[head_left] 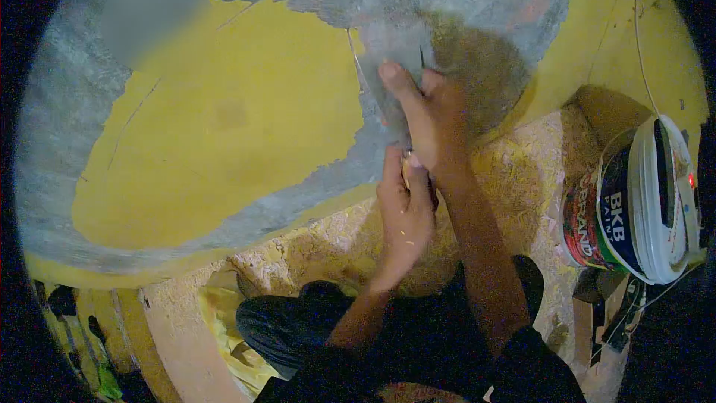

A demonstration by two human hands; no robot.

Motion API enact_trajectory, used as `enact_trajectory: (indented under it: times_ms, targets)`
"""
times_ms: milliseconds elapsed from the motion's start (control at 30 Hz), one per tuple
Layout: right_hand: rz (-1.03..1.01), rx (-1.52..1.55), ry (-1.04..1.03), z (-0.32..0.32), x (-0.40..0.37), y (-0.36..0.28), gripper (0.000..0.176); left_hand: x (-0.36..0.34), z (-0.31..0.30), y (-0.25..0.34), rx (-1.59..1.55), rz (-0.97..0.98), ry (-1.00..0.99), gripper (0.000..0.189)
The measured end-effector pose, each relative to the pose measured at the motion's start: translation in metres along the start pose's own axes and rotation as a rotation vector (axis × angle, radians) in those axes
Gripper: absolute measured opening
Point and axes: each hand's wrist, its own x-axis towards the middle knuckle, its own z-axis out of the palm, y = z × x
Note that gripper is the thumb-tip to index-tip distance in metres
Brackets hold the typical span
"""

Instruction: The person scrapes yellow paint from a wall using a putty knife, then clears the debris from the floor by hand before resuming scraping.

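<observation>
My left hand [406,216] is closed around the handle end of what looks like a broad putty knife [382,104], with yellowish specks on its skin. The tool's grey blade points up, away from me, and widens toward the far end; its outline blends into the grey surface behind. Just above, my right hand [432,116] grips the blade's right side, thumb lying across its face. Behind both hands spreads a wall-like surface, smeared grey [298,220] around a large bare yellow patch [231,127]. Part of the blade is hidden by my right hand.
A white-lidded BKB paint bucket [619,209] lies tilted at the right, a thin cable [643,52] running down to it. Below it sits a small brown box [589,306]. Yellow sheeting [235,336] lies by my dark-clothed knee. The rough ledge [514,194] is speckled with paint.
</observation>
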Motion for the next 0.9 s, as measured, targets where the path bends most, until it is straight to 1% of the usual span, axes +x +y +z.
enact_trajectory:
  times_ms: [33, 67, 100, 133, 200, 267, 300, 333, 367, 400, 433, 467, 500, 567, 633, 700, 733, 800, 900]
  targets:
    - [-0.005, -0.003, -0.009, 0.000, -0.003, 0.007, 0.032, -0.002, -0.001, -0.002, 0.001, 0.000, 0.001, 0.017]
    - [-0.006, -0.008, -0.016, 0.000, -0.007, 0.013, 0.032, -0.004, -0.003, -0.004, 0.029, -0.053, 0.000, 0.017]
    - [0.000, -0.012, -0.012, -0.002, -0.007, 0.010, 0.032, -0.007, -0.003, -0.005, 0.056, -0.107, -0.003, 0.017]
    - [0.003, -0.038, 0.007, -0.003, -0.005, 0.003, 0.031, -0.006, -0.002, -0.006, 0.054, -0.114, -0.003, 0.017]
    - [0.003, -0.070, 0.025, -0.002, -0.002, -0.001, 0.030, -0.001, 0.003, -0.004, -0.129, -0.110, -0.044, 0.018]
    - [-0.004, 0.044, -0.001, -0.004, 0.000, -0.001, 0.030, -0.001, 0.006, -0.006, -0.158, -0.091, -0.030, 0.018]
    - [-0.005, 0.039, 0.002, -0.006, 0.000, -0.001, 0.030, -0.001, 0.008, -0.007, -0.185, -0.068, -0.012, 0.017]
    - [-0.013, -0.015, 0.005, -0.007, -0.002, 0.000, 0.030, -0.003, 0.008, -0.007, -0.187, -0.069, -0.011, 0.017]
    - [-0.023, -0.064, 0.008, -0.006, -0.003, 0.000, 0.030, -0.004, 0.005, -0.006, -0.086, -0.068, -0.012, 0.017]
    - [-0.029, -0.057, 0.005, -0.004, -0.004, 0.001, 0.030, -0.004, 0.002, -0.004, 0.017, -0.061, -0.010, 0.017]
    - [-0.001, 0.030, -0.020, -0.003, -0.005, 0.002, 0.031, -0.003, 0.001, -0.004, 0.023, -0.051, -0.005, 0.017]
    - [0.027, 0.117, -0.044, -0.002, -0.005, 0.003, 0.031, -0.003, 0.002, -0.004, -0.013, -0.074, -0.026, 0.017]
    - [0.026, 0.123, -0.044, -0.002, -0.004, -0.002, 0.031, -0.003, 0.002, -0.005, -0.050, -0.102, -0.048, 0.017]
    - [0.040, 0.011, -0.034, -0.006, -0.001, -0.013, 0.032, -0.001, 0.004, -0.005, -0.093, -0.120, -0.052, 0.018]
    - [0.033, -0.023, -0.027, -0.006, -0.002, -0.005, 0.032, -0.004, 0.007, -0.001, -0.153, -0.141, -0.059, 0.018]
    - [0.003, -0.057, -0.021, -0.007, 0.000, 0.001, 0.033, -0.005, 0.005, 0.008, -0.033, -0.104, -0.044, 0.018]
    - [0.025, -0.059, -0.022, -0.007, -0.002, 0.003, 0.033, -0.004, 0.005, 0.004, -0.038, -0.095, -0.045, 0.018]
    - [0.044, -0.055, -0.034, -0.003, 0.000, -0.001, 0.034, -0.002, 0.006, -0.007, -0.162, -0.051, -0.027, 0.018]
    - [0.072, 0.003, -0.007, -0.002, 0.000, -0.009, 0.035, 0.001, 0.006, -0.009, -0.169, -0.089, -0.032, 0.018]
